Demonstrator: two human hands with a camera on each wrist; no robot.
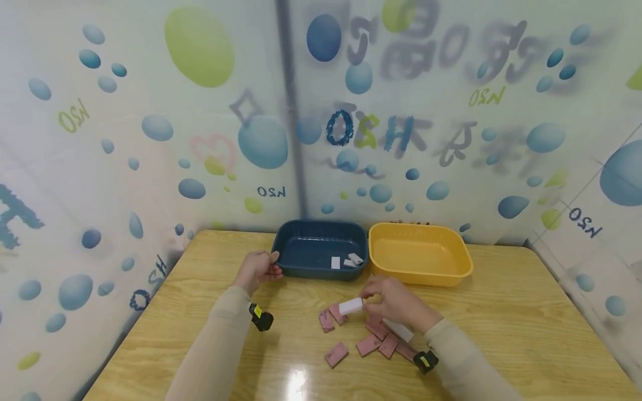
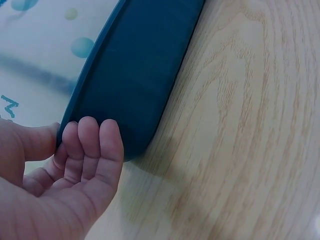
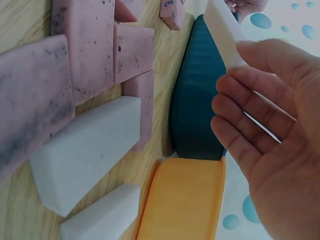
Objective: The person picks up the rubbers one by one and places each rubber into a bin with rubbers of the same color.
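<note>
Nearest: a lone pink block lies on the wooden surface. Just past it, a pink pile with blocks touching, and a loose white block beside it under the right forearm. Right hand has the held white block pinched at one end, thumb against fingers, over two pink blocks. Risk: end-only grip, so the block could pivot or slip and drop onto the pink ones. Low wrist could also nudge the pile and scatter it.

Farther: left hand holds the end of the blue tray, thumb at the rim. A tug there could slide the tray and shift the white pieces inside; a block carried too low could catch its front wall. Yellow tray sits right beside it, so a shove might move both.

Views: right wrist shows a second loose block, white, that the head view doesn't clearly show. Left wrist shows the fingers outside the tray wall, detail too small from the head. Only head shows the tray contents.
</note>
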